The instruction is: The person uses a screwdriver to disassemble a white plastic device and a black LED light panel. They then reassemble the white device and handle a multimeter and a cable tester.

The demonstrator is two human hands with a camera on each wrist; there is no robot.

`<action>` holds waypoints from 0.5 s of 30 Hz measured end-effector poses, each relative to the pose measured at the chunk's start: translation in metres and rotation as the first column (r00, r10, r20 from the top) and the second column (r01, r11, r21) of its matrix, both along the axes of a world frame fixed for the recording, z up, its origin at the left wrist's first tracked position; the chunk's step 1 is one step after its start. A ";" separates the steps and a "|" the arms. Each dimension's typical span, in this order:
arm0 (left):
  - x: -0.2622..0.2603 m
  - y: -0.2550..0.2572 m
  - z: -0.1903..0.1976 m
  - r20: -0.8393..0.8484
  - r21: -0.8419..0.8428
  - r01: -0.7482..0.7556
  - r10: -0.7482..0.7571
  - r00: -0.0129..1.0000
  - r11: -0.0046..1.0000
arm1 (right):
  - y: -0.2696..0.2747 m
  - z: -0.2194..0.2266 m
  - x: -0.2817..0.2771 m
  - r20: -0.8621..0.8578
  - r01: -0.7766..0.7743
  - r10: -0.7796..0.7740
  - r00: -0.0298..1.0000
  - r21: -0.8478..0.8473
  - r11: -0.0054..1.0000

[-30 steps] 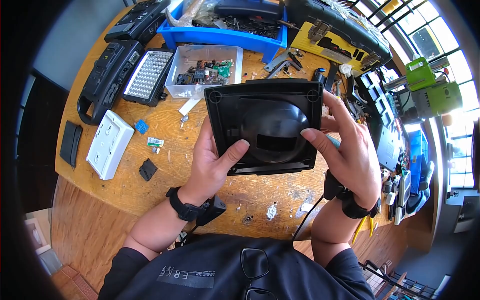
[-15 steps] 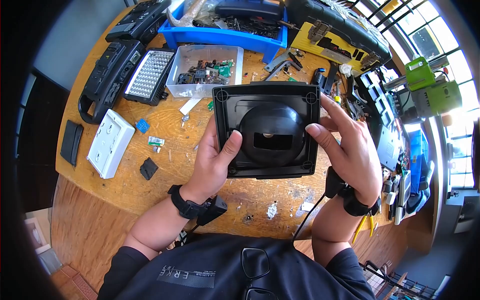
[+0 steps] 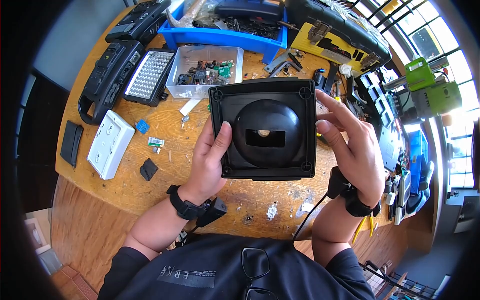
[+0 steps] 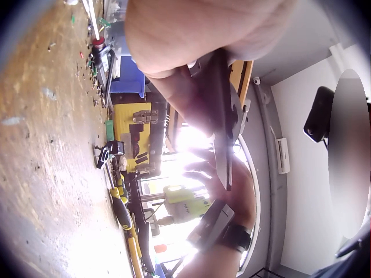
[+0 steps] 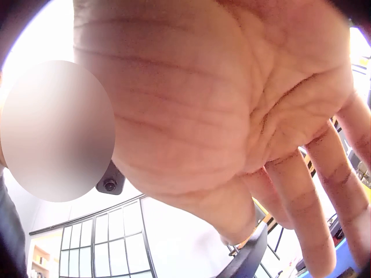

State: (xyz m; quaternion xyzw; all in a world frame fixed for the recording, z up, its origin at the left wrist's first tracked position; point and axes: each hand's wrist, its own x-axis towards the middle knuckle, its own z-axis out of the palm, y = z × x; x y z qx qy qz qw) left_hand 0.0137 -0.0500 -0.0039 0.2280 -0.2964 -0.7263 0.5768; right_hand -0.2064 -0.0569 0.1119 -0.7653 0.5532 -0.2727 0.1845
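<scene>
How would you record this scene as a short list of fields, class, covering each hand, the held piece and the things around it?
held piece: black cover, domed, with a rectangular opening
left hand: grips the cover's left side, thumb on its rim
right hand: open at the cover's right edge; contact unclear
clear box: holds electronic scraps
blue tray: beyond the clear box, a hammer in it
white case: at the left
surface: wooden table, marked
</scene>
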 end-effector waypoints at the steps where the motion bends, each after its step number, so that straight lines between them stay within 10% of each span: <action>1: 0.001 0.000 0.000 0.000 0.000 0.000 0.000 1.000 1.000 | 0.001 0.001 0.001 0.000 0.000 0.000 1.000 0.000 1.000; 15: 0.001 -0.002 -0.003 0.004 0.019 0.002 -0.002 1.000 1.000 | 0.008 0.013 0.006 0.061 -0.017 0.024 0.998 -0.119 0.993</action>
